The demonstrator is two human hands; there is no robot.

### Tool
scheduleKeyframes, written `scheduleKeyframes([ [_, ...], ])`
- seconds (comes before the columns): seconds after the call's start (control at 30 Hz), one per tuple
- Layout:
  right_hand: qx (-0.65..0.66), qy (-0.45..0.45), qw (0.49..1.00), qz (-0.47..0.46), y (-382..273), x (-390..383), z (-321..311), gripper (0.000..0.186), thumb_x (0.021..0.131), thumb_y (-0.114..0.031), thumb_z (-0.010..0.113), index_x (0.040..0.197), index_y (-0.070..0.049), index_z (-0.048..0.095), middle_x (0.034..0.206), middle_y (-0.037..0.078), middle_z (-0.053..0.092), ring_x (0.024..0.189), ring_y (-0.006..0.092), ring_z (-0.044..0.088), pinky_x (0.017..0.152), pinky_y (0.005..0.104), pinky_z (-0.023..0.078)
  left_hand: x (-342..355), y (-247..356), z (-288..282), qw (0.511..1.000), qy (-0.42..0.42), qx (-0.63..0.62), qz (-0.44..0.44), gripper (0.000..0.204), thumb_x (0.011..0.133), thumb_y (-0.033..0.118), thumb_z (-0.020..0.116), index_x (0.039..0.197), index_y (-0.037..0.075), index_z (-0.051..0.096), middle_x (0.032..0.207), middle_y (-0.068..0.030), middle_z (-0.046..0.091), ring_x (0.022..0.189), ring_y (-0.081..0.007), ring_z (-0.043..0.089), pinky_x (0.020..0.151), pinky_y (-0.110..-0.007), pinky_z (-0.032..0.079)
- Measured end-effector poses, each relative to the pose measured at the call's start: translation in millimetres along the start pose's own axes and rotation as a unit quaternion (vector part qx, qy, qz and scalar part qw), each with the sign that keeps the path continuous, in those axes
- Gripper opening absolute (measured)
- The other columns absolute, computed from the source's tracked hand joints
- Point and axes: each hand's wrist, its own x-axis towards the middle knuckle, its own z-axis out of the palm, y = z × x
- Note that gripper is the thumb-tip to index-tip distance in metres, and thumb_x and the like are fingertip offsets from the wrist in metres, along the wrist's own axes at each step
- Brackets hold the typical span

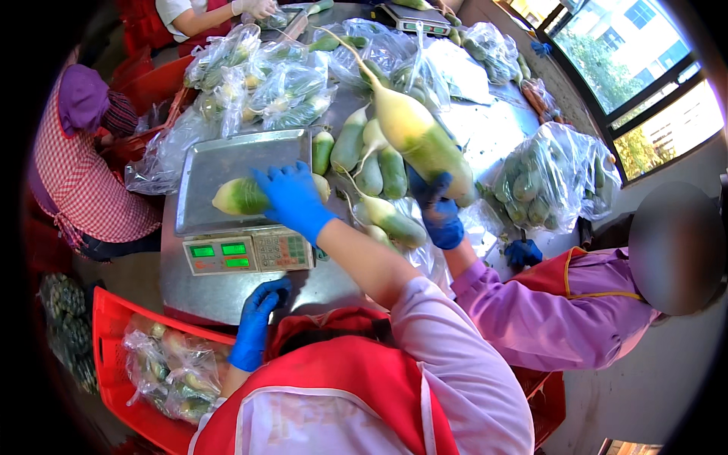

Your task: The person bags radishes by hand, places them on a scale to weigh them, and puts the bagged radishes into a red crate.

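Observation:
My right hand (296, 201), in a blue glove, reaches across the scale (227, 163) and lies over a green-and-white radish (241, 196) on its metal pan. Its fingers bend around the radish, and the palm covers the middle. My left hand (256, 322), also blue-gloved, is at the table's near edge below the scale display, fingers loosely bent with no object visible in them. To the right, a co-worker's blue-gloved hand (442, 220) holds a large radish (413, 136) with a long root. Several radishes (369, 174) lie beside the scale.
Bagged radishes (284, 91) cover the table's far left; another full bag (542, 182) stands at right. A red crate (114, 364) with bagged produce is at lower left. One person (91, 167) works at left, another (201, 19) at the far side. A second scale (413, 19) stands farther back.

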Motion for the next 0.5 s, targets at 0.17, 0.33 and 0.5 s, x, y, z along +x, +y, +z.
scheduleKeyframes([
  [0.17,-0.040,-0.041,0.996,0.072,1,-15,5,0.074,0.066,-0.032,0.071,0.131,-0.016,0.038,0.108,0.006,0.054,0.098,0.0263,0.052,0.081,0.0434,0.039,5,5,20,0.999,-0.021,0.006,-0.033,0.027,0.088,0.009,0.046,0.110,0.000,0.056,0.100,-0.0076,0.060,0.090,-0.0146,0.057,0.083,-0.027,0.044],
  [0.33,0.093,-0.120,0.984,0.090,6,-2,-9,0.058,0.061,-0.031,0.072,0.111,-0.010,0.051,0.103,0.011,0.059,0.096,0.0294,0.056,0.080,0.0434,0.043,19,17,37,0.998,-0.041,0.001,-0.040,0.024,0.088,0.009,0.046,0.107,-0.002,0.057,0.096,-0.0085,0.061,0.087,-0.0154,0.056,0.082,-0.027,0.044],
  [0.5,0.359,-0.117,0.919,0.115,-9,-57,-7,0.066,0.058,-0.033,0.074,0.111,-0.001,0.052,0.108,0.020,0.058,0.098,0.0332,0.057,0.082,0.0394,0.045,19,5,32,0.996,-0.048,-0.058,-0.057,0.024,0.087,0.008,0.049,0.105,-0.004,0.056,0.097,-0.0103,0.061,0.088,-0.0169,0.058,0.084,-0.028,0.045],
])
